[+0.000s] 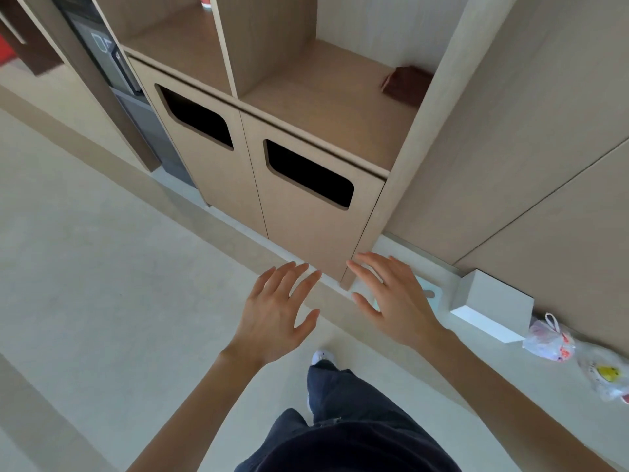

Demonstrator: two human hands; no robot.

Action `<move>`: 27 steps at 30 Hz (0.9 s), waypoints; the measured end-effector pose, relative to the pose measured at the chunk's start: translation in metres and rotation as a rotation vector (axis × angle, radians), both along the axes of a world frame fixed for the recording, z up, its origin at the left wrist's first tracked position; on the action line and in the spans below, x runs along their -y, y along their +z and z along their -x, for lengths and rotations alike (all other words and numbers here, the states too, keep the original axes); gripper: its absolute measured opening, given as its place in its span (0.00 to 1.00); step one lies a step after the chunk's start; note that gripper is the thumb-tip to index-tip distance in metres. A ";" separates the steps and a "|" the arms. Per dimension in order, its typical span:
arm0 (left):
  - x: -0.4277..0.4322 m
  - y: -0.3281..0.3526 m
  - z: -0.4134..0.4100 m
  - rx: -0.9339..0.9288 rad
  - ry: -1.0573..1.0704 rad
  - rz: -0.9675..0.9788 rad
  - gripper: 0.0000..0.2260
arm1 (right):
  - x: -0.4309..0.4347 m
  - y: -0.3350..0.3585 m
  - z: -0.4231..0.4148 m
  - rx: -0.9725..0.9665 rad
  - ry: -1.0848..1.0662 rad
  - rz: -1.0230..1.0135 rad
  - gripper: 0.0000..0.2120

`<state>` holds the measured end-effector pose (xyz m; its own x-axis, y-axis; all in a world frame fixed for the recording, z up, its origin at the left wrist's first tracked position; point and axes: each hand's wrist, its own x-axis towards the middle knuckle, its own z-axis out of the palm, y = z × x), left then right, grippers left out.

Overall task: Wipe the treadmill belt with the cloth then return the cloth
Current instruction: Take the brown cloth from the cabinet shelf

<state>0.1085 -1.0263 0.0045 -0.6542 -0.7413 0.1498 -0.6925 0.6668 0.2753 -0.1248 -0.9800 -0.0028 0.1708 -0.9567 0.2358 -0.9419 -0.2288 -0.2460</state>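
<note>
1. Head view: left hand (272,315) and right hand (391,301) hover side by side, low before the cabinet doors (306,240). Grip, both: fingers straight and spread, nothing held.
2. Cloth (406,85): dark red-brown, folded, in the right rear corner of the shelf (326,107) above the doors, against the side wall. Well apart from both hands. Treadmill not in view.
3. Stage, judged: cloth on the shelf with empty hands fits either not yet fetched or already returned. Cannot tell which.
4. Risk: if fetching, the corner is deep and walled on the right. A pinch on the top layer alone would let the fold fall open and drag along the shelf.
5. Risk: box (493,308) and bags (548,338) lie on the floor by the right wall, near the feet. A sidestep could catch them.
6. Surface and room: shelf is smooth brown wood-look board. Each door has a dark slot. Floor (102,267) is pale and smooth, with a darker band along the cabinet foot.
</note>
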 end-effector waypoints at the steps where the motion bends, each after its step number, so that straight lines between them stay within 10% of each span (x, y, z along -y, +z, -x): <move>1: 0.013 0.003 0.007 -0.012 -0.002 0.009 0.23 | 0.012 0.003 0.005 0.000 0.002 0.010 0.23; 27: 0.317 0.009 0.055 -0.012 -0.325 0.098 0.23 | 0.239 -0.003 0.024 -0.030 -0.272 0.056 0.22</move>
